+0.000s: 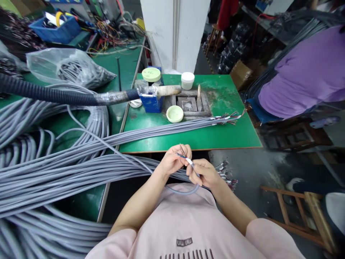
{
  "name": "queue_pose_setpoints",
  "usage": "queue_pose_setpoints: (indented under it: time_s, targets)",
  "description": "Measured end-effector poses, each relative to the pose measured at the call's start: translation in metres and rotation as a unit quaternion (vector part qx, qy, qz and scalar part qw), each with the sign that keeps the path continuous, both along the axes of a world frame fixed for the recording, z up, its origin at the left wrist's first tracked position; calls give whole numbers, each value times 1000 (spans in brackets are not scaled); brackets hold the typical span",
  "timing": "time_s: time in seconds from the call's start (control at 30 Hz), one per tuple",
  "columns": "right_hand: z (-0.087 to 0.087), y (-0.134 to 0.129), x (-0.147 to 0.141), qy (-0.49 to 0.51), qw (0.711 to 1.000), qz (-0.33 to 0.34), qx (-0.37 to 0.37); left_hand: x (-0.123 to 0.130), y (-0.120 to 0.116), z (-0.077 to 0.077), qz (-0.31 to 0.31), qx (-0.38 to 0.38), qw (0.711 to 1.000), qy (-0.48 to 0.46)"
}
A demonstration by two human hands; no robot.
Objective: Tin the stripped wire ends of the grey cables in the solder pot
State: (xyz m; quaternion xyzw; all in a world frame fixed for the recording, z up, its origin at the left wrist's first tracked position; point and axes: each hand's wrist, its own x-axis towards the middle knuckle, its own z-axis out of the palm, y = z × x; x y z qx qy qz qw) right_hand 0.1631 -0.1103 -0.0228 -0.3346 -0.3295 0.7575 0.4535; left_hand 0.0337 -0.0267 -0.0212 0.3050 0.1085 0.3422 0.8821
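Observation:
Close to my body, both hands meet at the stripped end of a grey cable (pixel 182 192). My right hand (pixel 205 172) is closed round the grey jacket just below a white sleeve (pixel 189 161). At the other side of that sleeve, my left hand (pixel 175 158) pinches among the thin wires (pixel 181 154), blue and dark ones, which fan out. The cable loops down in front of my shirt and runs back to the left. Past my hands, a bundle of grey cables (pixel 161 128) lies across the green table, its stripped ends at the right.
On the green table (pixel 231 136) stand a solder pot (pixel 188 104), a pale green dish (pixel 175 113), a white lidded jar (pixel 188 80) and a blue box (pixel 151 103). A black corrugated hose (pixel 54 90) crosses from the left. Coiled cables (pixel 99 122) crowd the left. A person in purple (pixel 309 72) sits at right.

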Motion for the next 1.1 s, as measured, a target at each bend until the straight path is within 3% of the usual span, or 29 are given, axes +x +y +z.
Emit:
queue_pose_setpoints:
  time_s: [0.17, 0.4, 0.5, 0.6, 0.73, 0.9, 1.1]
  targets:
    - [-1, 0, 2, 4, 1000, 16, 3, -2, 6, 2, -28, 24, 999, -2]
    - [-3, 0, 4, 21, 999, 24, 15, -8, 14, 4, -13, 118, 993, 22]
    - [1, 1, 7, -30, 999, 23, 34, -9, 16, 9, 2, 139, 990, 24]
    - [10, 5, 13, -185, 979, -42, 71, -6, 14, 15, 48, 115, 991, 44]
    - [21, 9, 13, -352, 911, -168, 138, 3, 8, 16, 117, 73, 986, 91]
    - [24, 12, -3, -379, 880, -224, 176, 15, 0, 16, 127, 53, 982, 133]
    - [20, 19, -10, -385, 853, -295, 193, 22, -10, 15, 125, -4, 986, 111]
